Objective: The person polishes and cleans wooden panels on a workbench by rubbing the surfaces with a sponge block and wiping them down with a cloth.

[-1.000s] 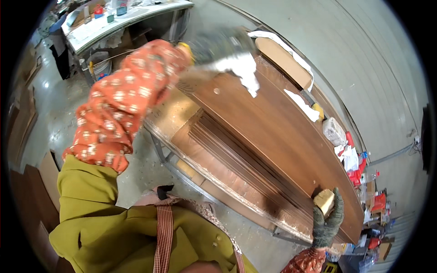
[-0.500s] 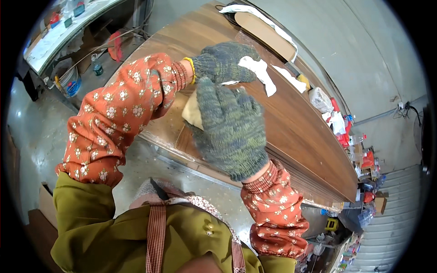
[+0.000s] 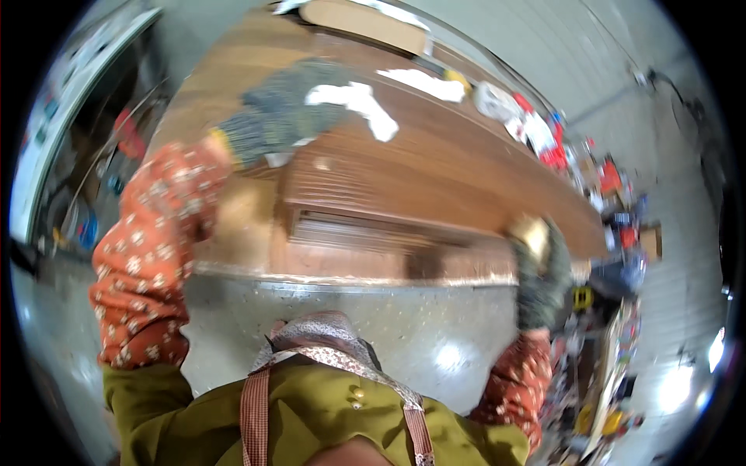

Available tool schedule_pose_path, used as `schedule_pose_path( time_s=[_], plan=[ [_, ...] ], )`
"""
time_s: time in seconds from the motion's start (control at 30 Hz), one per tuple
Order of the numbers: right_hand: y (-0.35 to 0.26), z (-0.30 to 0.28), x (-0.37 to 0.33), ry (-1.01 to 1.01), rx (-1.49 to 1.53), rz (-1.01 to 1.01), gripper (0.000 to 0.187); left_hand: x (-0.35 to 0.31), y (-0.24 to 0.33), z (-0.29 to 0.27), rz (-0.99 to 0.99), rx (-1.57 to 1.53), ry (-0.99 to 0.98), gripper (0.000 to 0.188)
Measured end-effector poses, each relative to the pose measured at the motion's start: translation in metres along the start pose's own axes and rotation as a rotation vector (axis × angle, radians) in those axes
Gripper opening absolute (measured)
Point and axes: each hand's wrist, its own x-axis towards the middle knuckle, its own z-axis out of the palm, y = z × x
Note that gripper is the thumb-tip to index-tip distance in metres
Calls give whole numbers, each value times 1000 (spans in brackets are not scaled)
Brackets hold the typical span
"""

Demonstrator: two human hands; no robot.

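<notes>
A long brown wooden panel (image 3: 435, 182) lies on a worktable before me. My left hand (image 3: 287, 109), in a dark grey-green knitted glove, rests on its left part, closed around a crumpled white cloth (image 3: 357, 101) that sticks out past the fingers. At the panel's right end is my right hand (image 3: 542, 268), in a matching glove and smeared by motion. It grips a pale tan pad (image 3: 532, 237); whether this is a sponge or a folded abrasive sheet I cannot tell. Ridged wooden edges (image 3: 350, 229) show along the panel's near side.
Another white cloth (image 3: 423, 84) lies on the far side, beside a tan oblong board (image 3: 365, 25). White and red packages (image 3: 536, 132) line the far right edge. A white-topped bench (image 3: 85, 85) stands at the left. Crowded shelves (image 3: 598, 373) are at the lower right.
My right hand has swept with the tan pad from beside the left hand to the panel's right end. The view has turned; my left hand stays near the same spot on the panel.
</notes>
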Motion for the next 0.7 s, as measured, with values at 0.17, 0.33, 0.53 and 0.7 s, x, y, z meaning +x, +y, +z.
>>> schedule_pose_path(
  time_s=[0.17,0.33,0.53,0.7],
  plan=[
    [-107,61,14,-110,210,-408,57,18,7,16,24,88,-94,27],
    [17,17,15,-158,51,-366,59,22,15,-2,-138,388,-180,29],
    [349,-69,-1,165,-415,247,50,76,84,41,-347,693,-238,31],
    [270,-63,29,171,155,47,32,140,145,128,-32,506,-72,30]
  ],
)
